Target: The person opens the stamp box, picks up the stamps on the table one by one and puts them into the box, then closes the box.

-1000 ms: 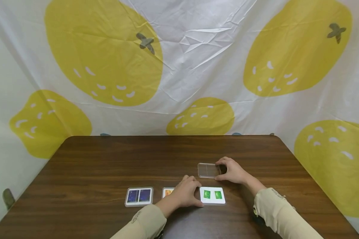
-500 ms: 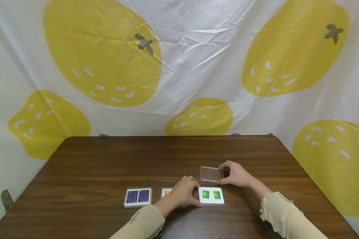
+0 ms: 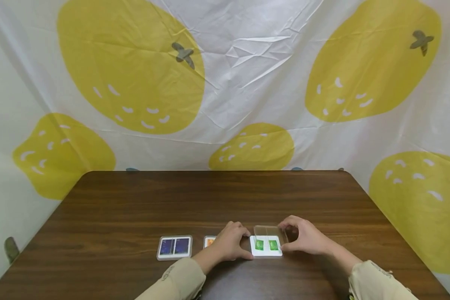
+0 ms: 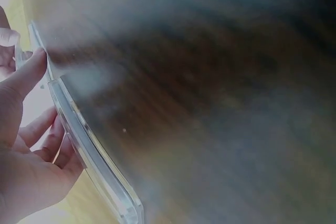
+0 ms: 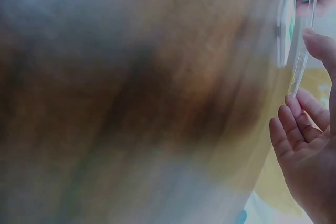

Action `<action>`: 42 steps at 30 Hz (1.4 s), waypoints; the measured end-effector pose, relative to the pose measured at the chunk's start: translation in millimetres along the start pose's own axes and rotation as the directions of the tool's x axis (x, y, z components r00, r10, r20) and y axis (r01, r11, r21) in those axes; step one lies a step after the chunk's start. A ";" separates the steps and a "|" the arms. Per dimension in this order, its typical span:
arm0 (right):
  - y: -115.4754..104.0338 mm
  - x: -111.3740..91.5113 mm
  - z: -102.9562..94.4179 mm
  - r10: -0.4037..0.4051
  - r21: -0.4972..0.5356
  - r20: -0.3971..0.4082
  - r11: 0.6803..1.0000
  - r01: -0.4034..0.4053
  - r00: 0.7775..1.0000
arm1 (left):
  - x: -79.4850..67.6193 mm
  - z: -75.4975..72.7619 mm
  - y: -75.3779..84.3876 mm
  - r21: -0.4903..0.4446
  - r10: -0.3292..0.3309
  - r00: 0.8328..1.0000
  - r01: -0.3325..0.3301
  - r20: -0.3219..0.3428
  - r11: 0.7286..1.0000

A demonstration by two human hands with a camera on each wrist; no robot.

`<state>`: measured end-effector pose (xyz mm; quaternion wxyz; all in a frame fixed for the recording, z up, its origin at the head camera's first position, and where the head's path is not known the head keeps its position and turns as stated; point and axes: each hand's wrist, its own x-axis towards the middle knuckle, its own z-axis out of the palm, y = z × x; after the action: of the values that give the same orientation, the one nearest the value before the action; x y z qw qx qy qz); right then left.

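Note:
A shallow case with two green pictures on white point(image 3: 266, 252) lies on the table. My left hand point(image 3: 229, 242) holds its left end, thumb at the near corner and fingers at the far one. With thumb and fingers my right hand point(image 3: 304, 237) grips the right end of a clear plastic lid point(image 3: 271, 230), which is tilted over the far part of that case. In the right wrist view the lid point(image 5: 302, 64) shows edge-on, apart from the case. A case with an orange picture point(image 3: 209, 241) is mostly hidden behind my left hand.
Farther left lies a case with two dark blue pictures point(image 3: 174, 246). The brown wooden table point(image 3: 135, 200) has rounded far corners. Behind it hangs a white cloth point(image 3: 247, 83) printed with big yellow fruit.
My right hand has brought the lid nearer, from beyond the green-picture case to over its far part. The left hand stays at that case's left end.

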<state>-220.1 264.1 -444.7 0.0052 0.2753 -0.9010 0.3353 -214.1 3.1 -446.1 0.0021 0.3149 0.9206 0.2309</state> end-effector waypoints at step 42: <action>-18.5 -6.7 20.2 -0.042 -0.232 0.007 0.972 0.043 0.999 | 0.4 -0.6 4.3 0.100 0.012 0.999 -0.016 0.032 0.995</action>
<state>-201.6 243.6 -450.6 0.0435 0.2924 -0.9280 0.2269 -212.1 6.0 -443.7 -0.0008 0.3248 0.9286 0.1793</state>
